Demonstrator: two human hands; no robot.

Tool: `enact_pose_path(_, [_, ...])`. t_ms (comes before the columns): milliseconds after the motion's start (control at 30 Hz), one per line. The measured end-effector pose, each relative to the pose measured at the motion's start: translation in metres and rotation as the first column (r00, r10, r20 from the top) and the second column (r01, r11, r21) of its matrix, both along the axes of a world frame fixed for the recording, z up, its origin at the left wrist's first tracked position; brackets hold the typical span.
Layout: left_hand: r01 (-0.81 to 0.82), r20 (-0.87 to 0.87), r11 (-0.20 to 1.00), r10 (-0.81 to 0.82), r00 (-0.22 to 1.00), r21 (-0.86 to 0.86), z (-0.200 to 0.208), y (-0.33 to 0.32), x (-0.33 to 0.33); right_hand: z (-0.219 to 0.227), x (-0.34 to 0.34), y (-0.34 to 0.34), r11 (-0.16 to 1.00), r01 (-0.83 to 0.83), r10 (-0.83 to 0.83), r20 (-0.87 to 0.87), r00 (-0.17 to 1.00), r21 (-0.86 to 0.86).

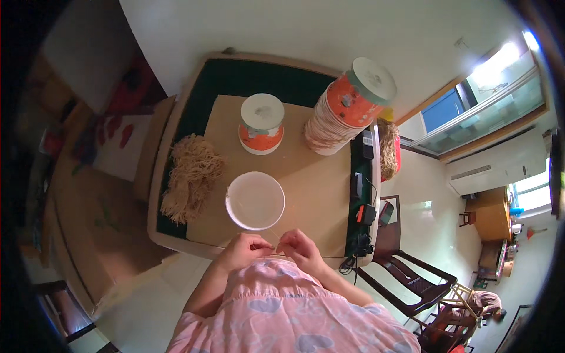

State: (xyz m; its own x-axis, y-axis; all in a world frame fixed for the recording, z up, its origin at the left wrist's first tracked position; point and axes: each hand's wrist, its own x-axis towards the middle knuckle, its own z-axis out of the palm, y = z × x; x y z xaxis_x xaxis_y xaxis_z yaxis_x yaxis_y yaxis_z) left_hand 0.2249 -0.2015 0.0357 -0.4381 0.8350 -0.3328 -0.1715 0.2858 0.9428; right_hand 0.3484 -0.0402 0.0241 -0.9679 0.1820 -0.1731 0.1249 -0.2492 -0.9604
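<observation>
At the table's front edge, my left hand (247, 248) and my right hand (299, 247) face each other, fingers pinched. A thin pale strand (274, 234) shows faintly between them; its ends are hidden in my fingers. Just beyond my hands stands a round white paper tub (255, 201), its mouth facing up and its white inside showing. To its left lies a thick bundle of tan strands (191, 179), loose and frayed at the ends. Farther back are an orange and white tub (261, 140) and, on top of it, a green-banded piece with a pale round top (262, 112).
A tall leaning stack of nested tubs (334, 120) rises at the back right. Brown cardboard (318, 200) covers the green tabletop. Chargers and black cables (359, 247) line the right edge. Beside the table stands a dark wooden chair (412, 279); another person (485, 303) sits farther off.
</observation>
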Motion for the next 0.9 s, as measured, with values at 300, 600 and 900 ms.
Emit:
enact_pose_path(300, [-0.049,-0.226,0.995,0.028,0.974,-0.09,-0.008,0.012,-0.002,-0.031,-0.001,-0.011,0.999,-0.028,0.025,0.076,0.997,0.041])
enact_pose_path(600, [-0.168,-0.3,0.984,0.146,0.943,-0.05,-0.014,0.047,-0.011,-0.033,-0.022,0.004,0.947,0.019,-0.074,0.16,0.984,0.321])
enact_pose_path(900, [-0.227,-0.3,0.974,0.225,0.927,0.028,-0.046,0.079,-0.015,-0.044,-0.028,0.026,0.849,0.293,-0.347,0.047,0.937,0.441])
